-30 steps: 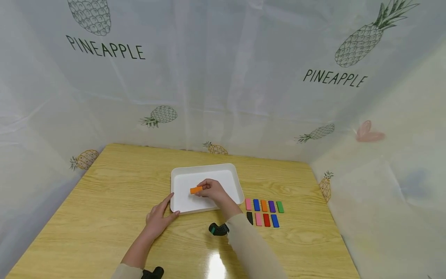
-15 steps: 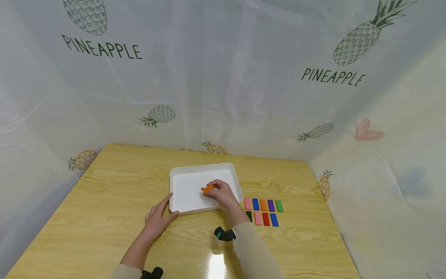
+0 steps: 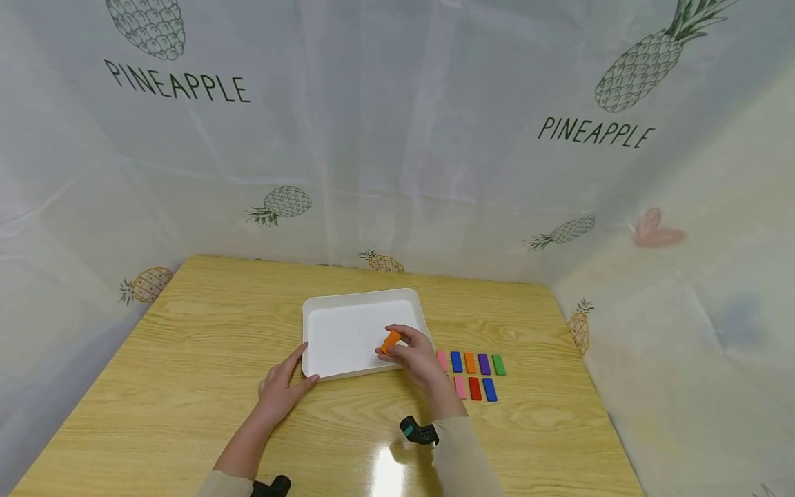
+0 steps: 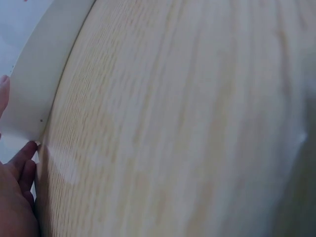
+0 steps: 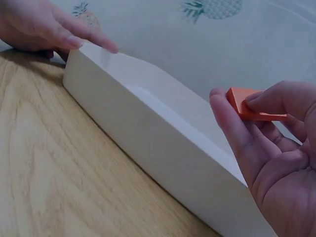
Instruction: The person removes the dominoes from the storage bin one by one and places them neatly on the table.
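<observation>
In the head view, my right hand (image 3: 417, 355) pinches a small flat orange block (image 3: 390, 341) between thumb and fingers, over the right part of a white tray (image 3: 360, 299). The right wrist view shows the orange block (image 5: 242, 102) tilted, with the thumb pressed on its face and fingertips behind it. It is held above the level of the tray's rim. My left hand (image 3: 279, 393) rests at the tray's near left corner, thumb and fingers spread and fairly straight. The left wrist view catches only part of that hand (image 4: 17, 202) against the tray's wall (image 4: 44, 84).
Right of the tray, flat coloured blocks lie in two rows, among them blue (image 3: 456, 362), purple (image 3: 484, 364), green (image 3: 499, 364) and red (image 3: 475, 388). My right forearm hides part of the near row. A pineapple-print sheet (image 3: 385, 138) hangs behind the wooden table (image 3: 205, 331).
The right hand has moved right and slightly nearer across the tray, carrying the orange block, which has turned from nearly level to slanted. My left hand stays at the tray corner.
</observation>
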The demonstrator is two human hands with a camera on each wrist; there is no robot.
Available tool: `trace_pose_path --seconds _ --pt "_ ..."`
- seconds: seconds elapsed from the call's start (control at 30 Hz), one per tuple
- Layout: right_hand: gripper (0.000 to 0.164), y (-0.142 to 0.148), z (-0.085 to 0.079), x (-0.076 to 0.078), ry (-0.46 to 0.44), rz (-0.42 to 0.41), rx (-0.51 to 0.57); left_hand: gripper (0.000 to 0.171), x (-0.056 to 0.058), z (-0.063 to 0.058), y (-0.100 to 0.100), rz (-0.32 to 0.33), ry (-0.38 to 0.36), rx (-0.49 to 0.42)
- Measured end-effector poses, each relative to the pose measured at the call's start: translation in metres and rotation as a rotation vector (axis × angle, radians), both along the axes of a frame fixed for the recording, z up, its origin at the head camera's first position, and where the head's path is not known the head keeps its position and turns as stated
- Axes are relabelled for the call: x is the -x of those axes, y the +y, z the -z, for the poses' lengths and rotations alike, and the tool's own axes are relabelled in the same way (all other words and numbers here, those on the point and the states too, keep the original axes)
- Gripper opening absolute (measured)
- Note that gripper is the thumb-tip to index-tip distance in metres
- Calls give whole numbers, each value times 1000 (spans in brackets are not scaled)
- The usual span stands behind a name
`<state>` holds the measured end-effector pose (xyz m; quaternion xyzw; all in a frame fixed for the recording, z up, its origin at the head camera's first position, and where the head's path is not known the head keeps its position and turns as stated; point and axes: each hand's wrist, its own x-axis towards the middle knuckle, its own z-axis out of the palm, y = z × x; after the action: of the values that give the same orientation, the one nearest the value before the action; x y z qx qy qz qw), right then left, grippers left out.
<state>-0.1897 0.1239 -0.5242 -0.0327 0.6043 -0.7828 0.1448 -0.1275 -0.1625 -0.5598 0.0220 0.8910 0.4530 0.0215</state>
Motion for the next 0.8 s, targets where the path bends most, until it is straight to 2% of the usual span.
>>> trace_pose_path --seconds 0.5,0.67,0.8 --pt "52 32 4 -30 61 66 -76 77 1 5 -1 -1 25 18" --pt "57 39 2 -38 61 81 -142 76 1 6 -1 -4 35 21" --pt "61 47 3 -45 43 95 -140 76 1 7 -1 -5 43 22"
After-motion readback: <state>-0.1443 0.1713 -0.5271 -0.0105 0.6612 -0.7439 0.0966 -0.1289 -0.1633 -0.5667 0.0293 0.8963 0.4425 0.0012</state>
